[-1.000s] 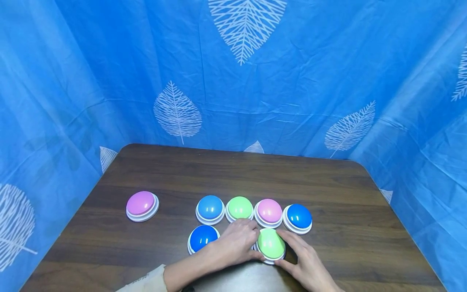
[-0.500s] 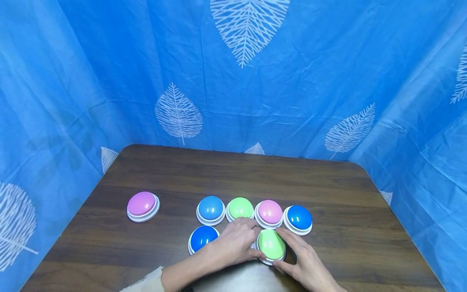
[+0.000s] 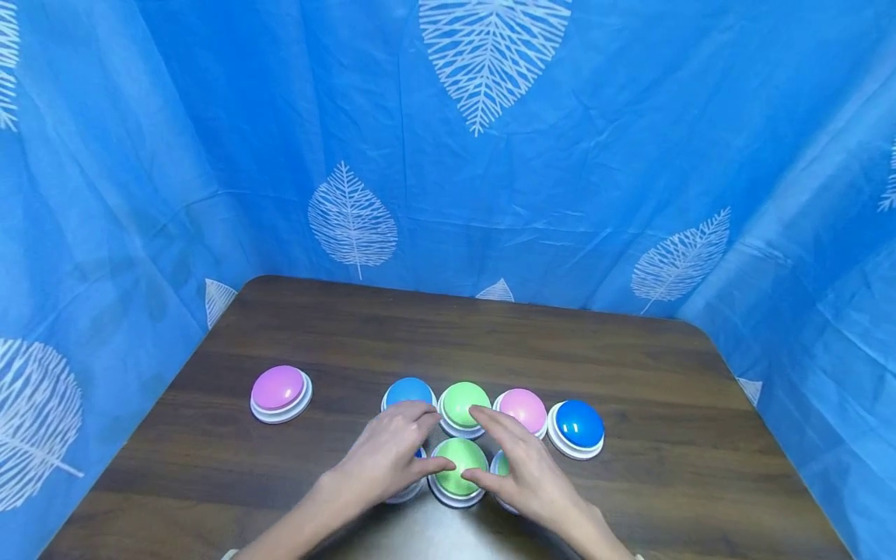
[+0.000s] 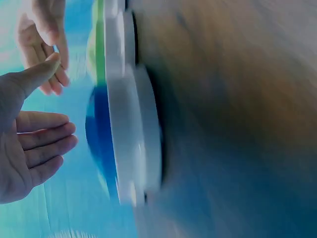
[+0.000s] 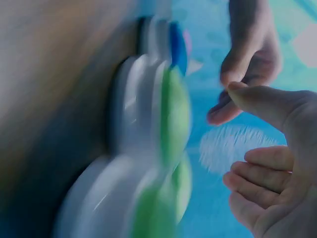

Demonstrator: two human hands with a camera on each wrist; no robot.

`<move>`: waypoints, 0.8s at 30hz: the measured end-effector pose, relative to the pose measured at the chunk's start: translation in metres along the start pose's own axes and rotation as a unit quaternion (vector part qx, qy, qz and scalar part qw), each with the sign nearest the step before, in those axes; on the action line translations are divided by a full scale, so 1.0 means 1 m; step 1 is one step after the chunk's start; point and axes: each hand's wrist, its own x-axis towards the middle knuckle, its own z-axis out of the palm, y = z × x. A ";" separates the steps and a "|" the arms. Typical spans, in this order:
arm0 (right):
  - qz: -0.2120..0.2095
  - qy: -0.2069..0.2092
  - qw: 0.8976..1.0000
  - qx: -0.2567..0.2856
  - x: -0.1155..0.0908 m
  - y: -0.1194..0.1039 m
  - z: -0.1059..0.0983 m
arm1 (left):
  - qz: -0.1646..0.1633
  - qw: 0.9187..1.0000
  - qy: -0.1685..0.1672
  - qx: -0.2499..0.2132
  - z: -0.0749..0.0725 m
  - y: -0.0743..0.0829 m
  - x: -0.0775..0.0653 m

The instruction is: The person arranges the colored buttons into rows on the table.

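Round push buttons with white bases and coloured domes stand close together on the table. My left hand (image 3: 385,451) hovers over the left end of the front row, fingers extended, and largely hides a dark blue button (image 4: 100,131). Beside it, a green button (image 3: 458,455) shows between my two thumbs. My right hand (image 3: 528,470) is raised over another green button (image 3: 502,464), mostly covered in the head view. Both wrist views show the palms above the domes, holding nothing. Behind stand a light blue button (image 3: 409,390), a green one, a pink button (image 3: 525,408) and a blue one.
A separate pink button (image 3: 278,386) lies to the left on the brown wooden table (image 3: 350,327). Blue curtains (image 3: 434,194) with white leaf prints stand around the back and sides.
Both hands have let go of the right front green button, risen and shifted left. The middle front green button, hidden before, is now visible. The head view has shifted slightly.
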 end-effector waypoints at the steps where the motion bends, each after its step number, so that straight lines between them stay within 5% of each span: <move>1: 0.000 -0.010 1.000 0.006 0.007 -0.005 0.002 | -0.021 1.000 -0.002 -0.006 -0.004 -0.005 -0.005; 5: 0.001 -0.057 0.998 0.026 0.034 -0.026 0.011 | -0.111 0.994 -0.005 -0.017 -0.022 -0.027 -0.024; 8: -0.005 -0.086 0.996 0.024 0.057 -0.041 0.018 | -0.147 0.989 0.019 0.001 -0.036 -0.047 -0.039; 18: -0.056 -0.153 0.985 -0.050 0.131 -0.084 0.046 | -0.206 0.974 0.089 0.040 -0.069 -0.110 -0.083; 24: -0.054 -0.186 0.978 -0.080 0.162 -0.101 0.074 | -0.234 0.970 0.064 0.006 -0.070 -0.140 -0.101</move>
